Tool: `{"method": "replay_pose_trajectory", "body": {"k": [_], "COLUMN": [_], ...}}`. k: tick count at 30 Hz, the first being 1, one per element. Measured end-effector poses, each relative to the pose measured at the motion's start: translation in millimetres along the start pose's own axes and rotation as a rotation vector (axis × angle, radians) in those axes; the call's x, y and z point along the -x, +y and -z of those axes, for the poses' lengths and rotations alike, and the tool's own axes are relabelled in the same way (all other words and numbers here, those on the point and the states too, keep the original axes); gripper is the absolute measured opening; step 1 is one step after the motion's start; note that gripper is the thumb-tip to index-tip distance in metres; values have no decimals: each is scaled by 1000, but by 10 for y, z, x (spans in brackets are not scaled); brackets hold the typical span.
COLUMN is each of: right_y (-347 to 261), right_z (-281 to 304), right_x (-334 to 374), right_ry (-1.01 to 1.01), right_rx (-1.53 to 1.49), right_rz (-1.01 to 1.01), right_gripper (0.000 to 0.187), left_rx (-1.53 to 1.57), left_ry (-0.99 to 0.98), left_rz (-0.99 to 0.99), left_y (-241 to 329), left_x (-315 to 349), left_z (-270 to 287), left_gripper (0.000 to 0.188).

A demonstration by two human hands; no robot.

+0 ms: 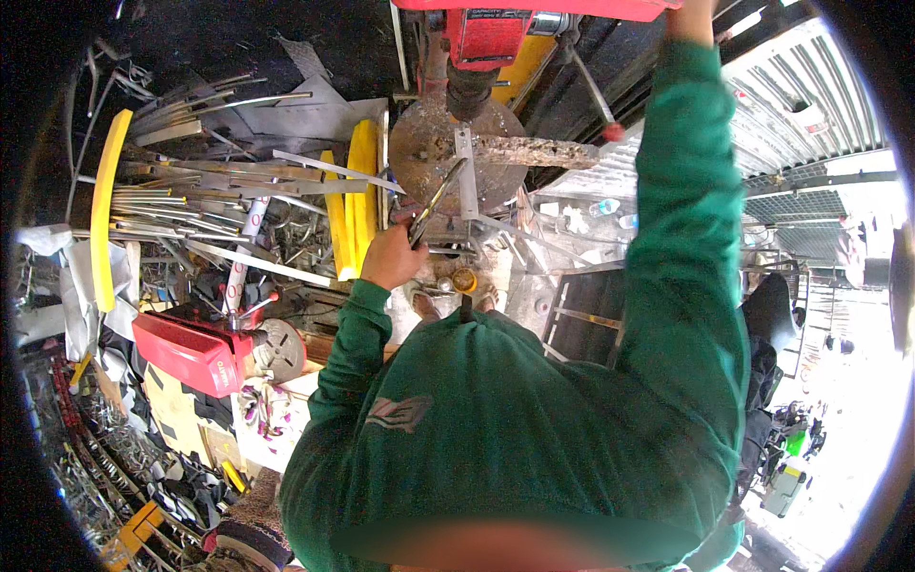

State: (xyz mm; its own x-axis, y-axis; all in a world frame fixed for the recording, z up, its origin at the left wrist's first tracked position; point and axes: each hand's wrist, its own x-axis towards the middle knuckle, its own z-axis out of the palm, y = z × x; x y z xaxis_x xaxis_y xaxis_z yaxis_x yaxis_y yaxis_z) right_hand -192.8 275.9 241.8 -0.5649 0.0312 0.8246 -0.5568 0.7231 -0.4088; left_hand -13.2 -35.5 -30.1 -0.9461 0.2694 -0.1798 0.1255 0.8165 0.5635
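My left hand (393, 257) is closed around the handles of pliers (437, 202). Their far end reaches a short flat metal bar with holes (468, 195), which lies under the chuck (469, 95) of a red drill press (488, 40). Beneath the bar are a rough wooden board (543, 152) and the round, rusty drill press table (412, 143). My right arm stretches up past the side of the drill press. At the upper edge my right hand (699, 21) is partly cut off beside the red housing, and its fingers cannot be made out.
A lever with a red knob (612, 132) sticks out right of the drill press. Metal rods and strips (181, 205) pile up at left, near yellow bars (360, 195). A second red drill press (191, 353) stands at lower left. A dark panel (581, 315) lies below my right arm.
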Motion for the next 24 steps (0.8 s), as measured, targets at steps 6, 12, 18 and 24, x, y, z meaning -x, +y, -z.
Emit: {"method": "replay_pose_trajectory", "body": {"k": [6, 12, 18, 24], "right_y": [44, 80, 60, 70], "right_z": [-353, -445, -516, -517], "right_x": [-191, -282, -339, -334], "right_ry": [-346, -425, -458, -473], "right_rx": [-25, -27, -50, -60], "right_rz": [-52, -43, -46, -60], "right_gripper": [25, 25, 25, 25], "left_rx": [109, 1837, 2371, 2369], "left_ry": [127, -194, -434, -537], "left_rz": [20, -10, -284, -287], "left_y": [-45, -37, -29, 19], "left_x": [382, 989, 851, 812], "left_z": [91, -249, -409, -303], "left_gripper": [38, 36, 23, 24]}}
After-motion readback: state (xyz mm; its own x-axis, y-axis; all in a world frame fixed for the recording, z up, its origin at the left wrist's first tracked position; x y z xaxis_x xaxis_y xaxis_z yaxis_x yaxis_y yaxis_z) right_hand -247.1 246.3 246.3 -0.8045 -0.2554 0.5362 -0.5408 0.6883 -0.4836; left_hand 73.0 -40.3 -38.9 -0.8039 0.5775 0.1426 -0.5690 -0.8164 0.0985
